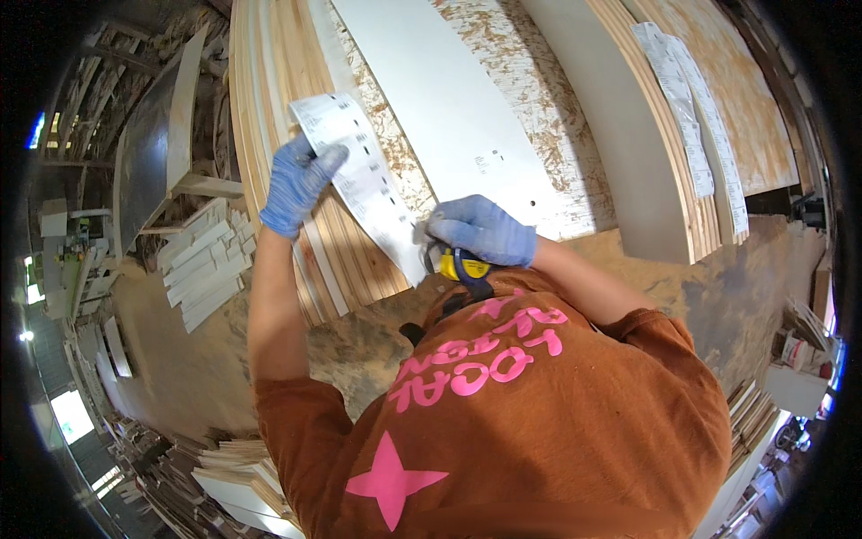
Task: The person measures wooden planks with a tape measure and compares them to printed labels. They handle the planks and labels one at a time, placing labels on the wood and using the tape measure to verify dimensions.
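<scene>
A long white strip of printed labels (366, 175) slants across the middle of the head view. My left hand (298, 184), in a blue glove, pinches its upper part between thumb and fingers. The strip's lower end hangs beside my right hand (485, 232), also gloved, whose curled fingers press together at its edge. Just under that hand is a yellow and black tape measure (462, 267); whether the hand grips it or it hangs from my clothing, I cannot tell. Beyond the strip lies a white board (440, 81) with small marks and a dark hole near its end.
On the left, a stack of edge-on wooden boards (346, 269) runs beneath the strip. To the right stands another white-faced stack (620, 153), with more label strips (696, 117) over its edges. Cut white pieces (206, 260) are piled at far left, near a dark panel (153, 148).
</scene>
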The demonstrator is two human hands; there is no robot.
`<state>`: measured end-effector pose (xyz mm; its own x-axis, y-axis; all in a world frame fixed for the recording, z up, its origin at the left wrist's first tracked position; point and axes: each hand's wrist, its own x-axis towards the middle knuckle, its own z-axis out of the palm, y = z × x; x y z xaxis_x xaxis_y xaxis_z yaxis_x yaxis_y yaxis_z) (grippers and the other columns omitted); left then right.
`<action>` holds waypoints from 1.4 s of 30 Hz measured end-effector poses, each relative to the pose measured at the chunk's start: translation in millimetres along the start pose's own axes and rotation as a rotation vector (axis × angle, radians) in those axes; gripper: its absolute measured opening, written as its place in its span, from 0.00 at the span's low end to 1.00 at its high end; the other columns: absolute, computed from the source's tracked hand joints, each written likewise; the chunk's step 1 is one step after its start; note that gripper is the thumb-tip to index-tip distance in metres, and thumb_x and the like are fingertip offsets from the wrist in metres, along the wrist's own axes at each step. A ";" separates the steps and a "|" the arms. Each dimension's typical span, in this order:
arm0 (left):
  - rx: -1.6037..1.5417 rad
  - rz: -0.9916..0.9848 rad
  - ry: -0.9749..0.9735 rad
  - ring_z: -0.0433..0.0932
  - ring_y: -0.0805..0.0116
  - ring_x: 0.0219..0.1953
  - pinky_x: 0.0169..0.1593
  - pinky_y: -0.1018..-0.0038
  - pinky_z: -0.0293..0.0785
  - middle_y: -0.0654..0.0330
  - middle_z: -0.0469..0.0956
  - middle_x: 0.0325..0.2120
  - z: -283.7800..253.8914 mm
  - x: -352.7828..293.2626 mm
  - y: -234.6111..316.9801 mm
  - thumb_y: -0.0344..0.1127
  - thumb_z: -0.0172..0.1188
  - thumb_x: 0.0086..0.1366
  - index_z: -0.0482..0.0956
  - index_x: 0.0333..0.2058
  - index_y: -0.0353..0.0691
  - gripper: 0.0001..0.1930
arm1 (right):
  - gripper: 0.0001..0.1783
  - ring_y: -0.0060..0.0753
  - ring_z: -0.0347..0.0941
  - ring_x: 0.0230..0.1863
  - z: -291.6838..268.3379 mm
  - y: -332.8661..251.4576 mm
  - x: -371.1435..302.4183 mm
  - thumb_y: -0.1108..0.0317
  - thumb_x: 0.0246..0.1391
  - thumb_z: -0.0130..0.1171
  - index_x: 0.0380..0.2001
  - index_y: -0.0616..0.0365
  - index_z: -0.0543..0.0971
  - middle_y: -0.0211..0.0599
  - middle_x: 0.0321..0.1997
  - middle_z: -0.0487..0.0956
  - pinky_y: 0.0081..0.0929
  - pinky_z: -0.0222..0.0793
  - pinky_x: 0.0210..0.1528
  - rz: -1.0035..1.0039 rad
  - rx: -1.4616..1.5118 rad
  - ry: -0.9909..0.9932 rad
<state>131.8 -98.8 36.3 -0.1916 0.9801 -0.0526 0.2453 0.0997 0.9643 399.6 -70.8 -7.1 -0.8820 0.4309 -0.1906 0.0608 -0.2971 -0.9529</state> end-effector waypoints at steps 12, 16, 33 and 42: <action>0.156 0.032 -0.443 0.78 0.68 0.38 0.42 0.73 0.75 0.54 0.80 0.35 22.0 -4.5 0.4 0.51 0.61 0.58 0.76 0.46 0.34 0.26 | 0.21 0.29 0.74 0.33 14.5 -17.7 48.1 0.54 0.55 0.52 0.34 0.63 0.80 0.44 0.29 0.79 0.25 0.69 0.41 -0.140 -0.258 0.140; 0.084 -0.067 -0.512 0.78 0.68 0.36 0.40 0.73 0.76 0.54 0.80 0.35 15.4 -2.1 -1.3 0.47 0.62 0.58 0.76 0.46 0.33 0.24 | 0.22 0.24 0.73 0.35 13.6 -16.5 48.9 0.53 0.56 0.53 0.36 0.65 0.80 0.38 0.31 0.80 0.22 0.68 0.43 -0.090 -0.023 0.081; 0.383 0.129 -0.326 0.80 0.60 0.31 0.38 0.69 0.75 0.51 0.80 0.27 27.0 -3.0 -7.6 0.42 0.66 0.46 0.78 0.38 0.34 0.22 | 0.30 0.20 0.71 0.38 20.0 -16.0 62.5 0.44 0.55 0.53 0.44 0.62 0.78 0.35 0.37 0.79 0.19 0.67 0.43 0.036 0.009 0.192; 0.363 0.114 -0.372 0.80 0.58 0.32 0.39 0.69 0.75 0.51 0.80 0.28 27.2 0.5 -22.0 0.49 0.68 0.45 0.77 0.38 0.35 0.27 | 0.28 0.22 0.71 0.39 19.4 -10.8 59.8 0.46 0.57 0.51 0.45 0.63 0.77 0.36 0.38 0.78 0.21 0.68 0.44 0.054 0.041 0.171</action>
<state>152.2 -95.8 8.0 0.1893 0.9764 -0.1042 0.5704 -0.0229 0.8210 337.1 -58.4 -3.6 -0.7855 0.5509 -0.2820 0.0836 -0.3570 -0.9303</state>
